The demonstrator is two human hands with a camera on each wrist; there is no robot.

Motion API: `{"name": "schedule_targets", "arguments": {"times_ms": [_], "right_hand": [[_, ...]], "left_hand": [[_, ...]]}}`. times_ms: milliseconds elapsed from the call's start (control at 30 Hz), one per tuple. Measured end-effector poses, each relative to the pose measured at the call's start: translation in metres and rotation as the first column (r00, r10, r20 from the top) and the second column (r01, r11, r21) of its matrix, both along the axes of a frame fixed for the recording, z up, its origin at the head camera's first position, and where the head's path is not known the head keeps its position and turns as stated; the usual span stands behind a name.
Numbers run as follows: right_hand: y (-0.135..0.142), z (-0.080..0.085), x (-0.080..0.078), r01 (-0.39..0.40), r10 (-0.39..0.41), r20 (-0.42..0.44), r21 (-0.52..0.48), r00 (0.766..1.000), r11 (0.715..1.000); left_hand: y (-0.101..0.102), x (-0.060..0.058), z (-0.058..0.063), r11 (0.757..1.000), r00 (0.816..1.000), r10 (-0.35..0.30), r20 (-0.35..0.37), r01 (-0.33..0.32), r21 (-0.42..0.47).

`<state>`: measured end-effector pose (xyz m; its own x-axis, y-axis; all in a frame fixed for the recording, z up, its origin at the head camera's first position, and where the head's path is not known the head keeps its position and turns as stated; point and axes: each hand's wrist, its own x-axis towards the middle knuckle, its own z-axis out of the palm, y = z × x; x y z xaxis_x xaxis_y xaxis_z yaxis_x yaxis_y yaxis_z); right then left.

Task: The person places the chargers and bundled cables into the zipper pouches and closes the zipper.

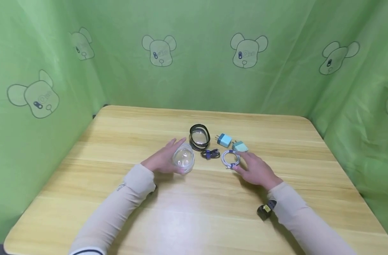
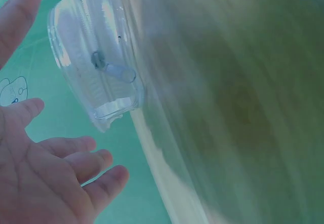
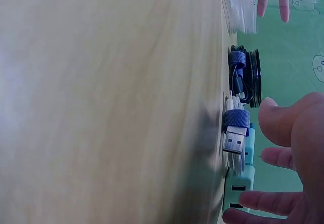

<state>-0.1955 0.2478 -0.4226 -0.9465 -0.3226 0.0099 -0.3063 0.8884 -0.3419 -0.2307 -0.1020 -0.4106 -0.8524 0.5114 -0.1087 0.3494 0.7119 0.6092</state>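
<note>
A clear round zippered case (image 1: 183, 158) sits on the table. My left hand (image 1: 162, 158) is beside it, thumb and fingers spread at its left side. In the left wrist view the zipper pull (image 2: 119, 73) hangs on the case's side and the fingers are apart from it. My right hand (image 1: 254, 169) is over the right side of a coiled white USB cable (image 1: 224, 163), fingers and thumb extended. The right wrist view shows the cable's blue strap (image 3: 236, 120) and metal USB plug (image 3: 234, 141), with the thumb just short of them.
Behind the clear case stands a black-trimmed clear case (image 1: 199, 145). A bundled black cable (image 1: 208, 154) with a blue strap lies between the coil and the cases. A blue charger (image 1: 224, 140) and a green charger (image 1: 239, 146) lie behind the coil. Green curtains (image 1: 200, 88) surround the table.
</note>
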Motion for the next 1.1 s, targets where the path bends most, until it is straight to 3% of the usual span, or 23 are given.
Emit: {"name": "schedule_targets", "arguments": {"times_ms": [533, 900, 1100], "right_hand": [[-0.003, -0.003, -0.003, -0.018, 0.019, -0.004, 0.011, 1.000, 1.000], [-0.006, -0.004, -0.003, -0.045, 0.045, 0.004, 0.024, 0.999, 0.999], [-0.007, -0.005, -0.003, -0.051, 0.050, 0.011, 0.036, 0.999, 0.998]], "left_hand": [[0.007, -0.002, -0.002, 0.999, 0.999, -0.033, -0.008, 0.033, -0.041], [0.013, -0.002, -0.002, 0.997, 0.999, 0.043, 0.020, -0.041, -0.062], [0.015, -0.002, -0.001, 0.998, 0.999, 0.030, -0.011, -0.031, -0.053]]}}
